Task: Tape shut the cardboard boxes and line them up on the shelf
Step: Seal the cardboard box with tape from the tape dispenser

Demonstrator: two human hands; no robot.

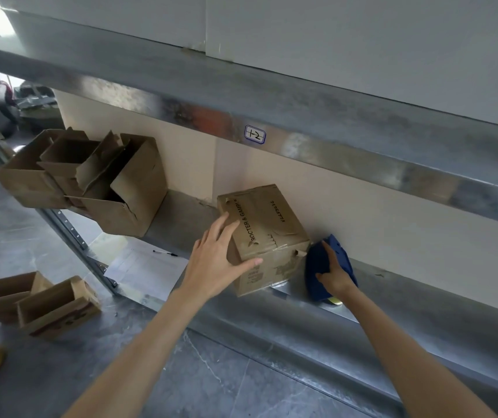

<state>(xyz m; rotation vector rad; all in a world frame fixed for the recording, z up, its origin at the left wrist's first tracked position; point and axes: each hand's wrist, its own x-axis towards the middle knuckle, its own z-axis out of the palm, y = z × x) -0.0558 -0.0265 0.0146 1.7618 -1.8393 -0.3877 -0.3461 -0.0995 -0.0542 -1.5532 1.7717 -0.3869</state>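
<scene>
Person at a metal shelf [271,322], one hand on a closed cardboard box [274,224], the other round a blue tape dispenser [317,262].

The closed cardboard box stands mid-shelf against the far wall, with clear tape showing on its top. The left grip [214,260] lies released over its near left corner, fingers spread on top and thumb on the near face. The right grip [335,274] is clenched round the tape dispenser, which rests on the shelf just right of the box. Open boxes [127,188] with raised flaps stand far left on the shelf; near them lies a paper sheet [148,270] with a pen [164,252]. Two more open floor boxes [51,306] sit near left.
</scene>
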